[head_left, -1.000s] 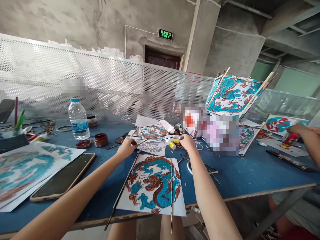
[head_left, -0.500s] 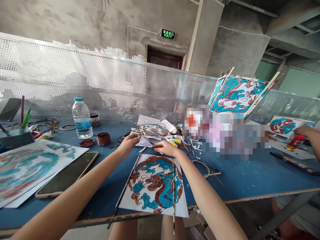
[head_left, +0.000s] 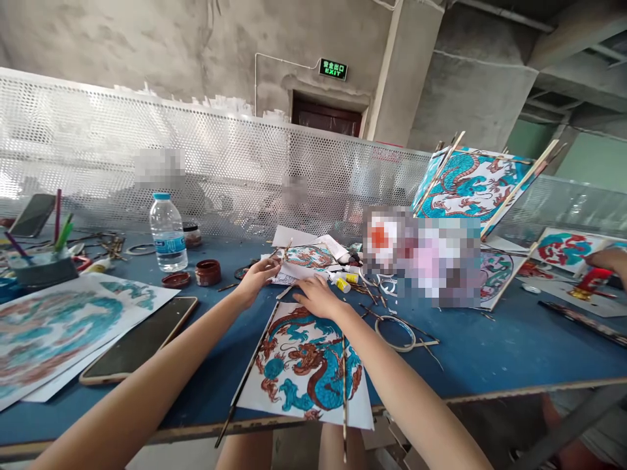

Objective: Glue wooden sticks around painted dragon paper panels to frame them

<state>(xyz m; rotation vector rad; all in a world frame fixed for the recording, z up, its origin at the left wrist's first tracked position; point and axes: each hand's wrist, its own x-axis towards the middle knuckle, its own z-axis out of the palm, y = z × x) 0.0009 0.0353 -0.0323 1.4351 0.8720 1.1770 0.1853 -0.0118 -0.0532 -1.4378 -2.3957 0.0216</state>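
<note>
My left hand (head_left: 258, 279) is closed, its fingertips pinched at the left edge of a small pile of papers; what they hold is too small to make out. A thin stick stands close to those fingertips. My right hand (head_left: 316, 295) lies palm down with fingers outstretched, between the pile and the top edge of a painted dragon sheet (head_left: 313, 365). That sheet is blue and brown, flat at the table's front edge. A dark thin stick (head_left: 247, 372) runs along its left side, and a mottled stick (head_left: 344, 391) crosses its right part. Beyond my hands lies a smaller dragon picture (head_left: 309, 256).
A phone (head_left: 140, 339), painted sheets (head_left: 53, 333), a water bottle (head_left: 168, 235) and an open brown paint jar (head_left: 208, 273) stand left. Right are a tape ring (head_left: 396, 334), loose sticks, small glue bottles (head_left: 340, 282) and a stick-framed dragon lantern (head_left: 475, 183). Another person's hand (head_left: 610, 264) is far right.
My right hand has come down and nearer, its fingers now spread over the sheet's top edge. A white paper edge shows raised between my hands. The view has shifted slightly.
</note>
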